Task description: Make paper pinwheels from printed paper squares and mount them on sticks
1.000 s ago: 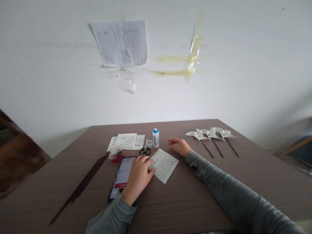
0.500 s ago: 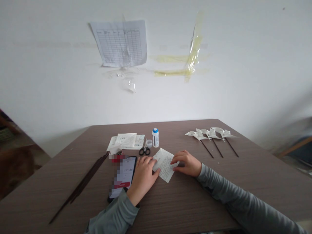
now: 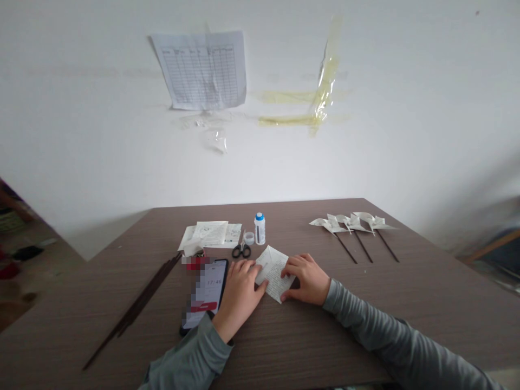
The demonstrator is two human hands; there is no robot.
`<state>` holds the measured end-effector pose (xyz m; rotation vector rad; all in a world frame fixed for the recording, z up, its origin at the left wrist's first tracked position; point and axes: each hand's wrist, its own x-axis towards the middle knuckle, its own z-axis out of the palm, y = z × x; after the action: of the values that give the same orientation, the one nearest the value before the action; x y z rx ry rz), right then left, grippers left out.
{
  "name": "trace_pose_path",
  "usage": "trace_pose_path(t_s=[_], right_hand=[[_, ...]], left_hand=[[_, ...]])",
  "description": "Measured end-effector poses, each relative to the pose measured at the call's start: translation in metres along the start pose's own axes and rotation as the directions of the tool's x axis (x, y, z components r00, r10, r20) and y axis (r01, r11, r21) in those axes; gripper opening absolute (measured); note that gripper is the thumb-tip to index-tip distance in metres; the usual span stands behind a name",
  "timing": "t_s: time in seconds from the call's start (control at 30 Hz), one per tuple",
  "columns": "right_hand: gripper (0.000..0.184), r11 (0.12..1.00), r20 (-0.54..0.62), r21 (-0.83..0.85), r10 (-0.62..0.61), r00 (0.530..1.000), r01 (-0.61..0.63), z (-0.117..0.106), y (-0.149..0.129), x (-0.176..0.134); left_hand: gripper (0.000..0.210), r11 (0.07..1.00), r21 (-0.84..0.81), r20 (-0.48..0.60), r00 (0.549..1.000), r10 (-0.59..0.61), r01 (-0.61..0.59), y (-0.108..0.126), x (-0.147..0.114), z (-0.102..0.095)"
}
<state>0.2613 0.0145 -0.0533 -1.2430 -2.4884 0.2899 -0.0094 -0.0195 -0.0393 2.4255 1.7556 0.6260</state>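
A square sheet of printed paper (image 3: 273, 275) lies turned cornerwise on the table, a fold line showing near its top corner. My left hand (image 3: 242, 290) holds its left side down, fingertips and thumb resting on the sheet. At the right corner, my right hand (image 3: 306, 279) grips the paper with curled fingers, its thumb by the lower right edge. The right corner is hidden under those fingers. Just beyond the sheet lie black-handled scissors (image 3: 241, 251), beside a small clear round container (image 3: 249, 238) and a white bottle with a blue cap (image 3: 260, 230).
A phone (image 3: 207, 295) lies beside my left forearm. Dark thin sticks (image 3: 138, 303) are bundled at the left, below a stack of papers (image 3: 209, 233) and a small red item (image 3: 196, 264). Several paper pinwheels (image 3: 349, 223) on sticks lie at the back right.
My right hand has shifted slightly left, further over the paper's right corner, and its thumb has come lower. My left hand and the sheet stay almost where they were.
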Motion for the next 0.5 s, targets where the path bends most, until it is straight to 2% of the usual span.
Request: trace_pose_path(t_s=[0.2,0.4,0.5], right_hand=[[0.052,0.999,-0.021,-0.001,0.036,0.999,-0.036,0.0004,-0.0059,0.0008],[0.042,0.999,-0.001,0.015,0.053,0.999,-0.053,-0.0005,-0.0054,0.0017],[0.04,0.999,-0.028,0.037,0.025,0.999,-0.024,0.0016,-0.0019,0.0002]], left_hand=[[0.027,0.999,-0.015,-0.044,0.999,0.029,-0.03,-0.0024,-0.0008,0.0037],[0.028,1.0,0.001,0.024,1.0,0.007,-0.007,-0.0008,-0.0003,-0.0022],[0.029,1.0,-0.001,0.016,1.0,0.006,-0.006,-0.0005,-0.0005,-0.0011]])
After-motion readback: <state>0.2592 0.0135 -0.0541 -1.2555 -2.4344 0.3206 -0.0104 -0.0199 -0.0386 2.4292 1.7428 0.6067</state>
